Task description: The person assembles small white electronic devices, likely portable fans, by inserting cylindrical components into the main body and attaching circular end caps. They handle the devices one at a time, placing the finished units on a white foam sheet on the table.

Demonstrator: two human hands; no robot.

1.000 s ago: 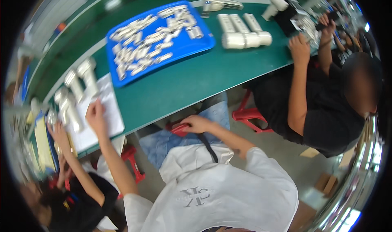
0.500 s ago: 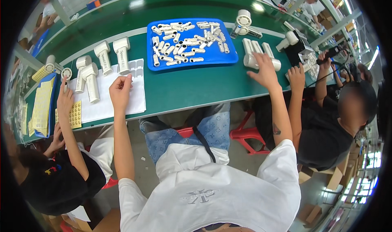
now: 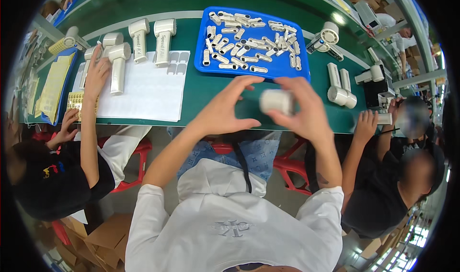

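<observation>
Above the front of the green table, my right hand (image 3: 309, 110) grips a white handheld fan (image 3: 276, 102) by its round head, slightly blurred. The rest of that fan is not visible. To its left, my left hand (image 3: 224, 110) is held with thumb and fingers apart, facing the fan without touching it and holding nothing. Behind both hands sits a blue tray (image 3: 200, 56) full of small white parts with dark ovals. To the right lie two more white fans (image 3: 341, 96), side by side.
White sheets (image 3: 153, 99) with several fans (image 3: 118, 71) on and behind them lie to the left, where a co-worker's hand (image 3: 97, 71) reaches in. A fan on a stand (image 3: 328, 35) is right of the tray. Another co-worker's hand (image 3: 366, 123) rests at the right edge.
My right hand has picked up a fan from the right-hand group and brought it toward the middle. My left hand has moved right from the white sheets and opened. The view has shifted.
</observation>
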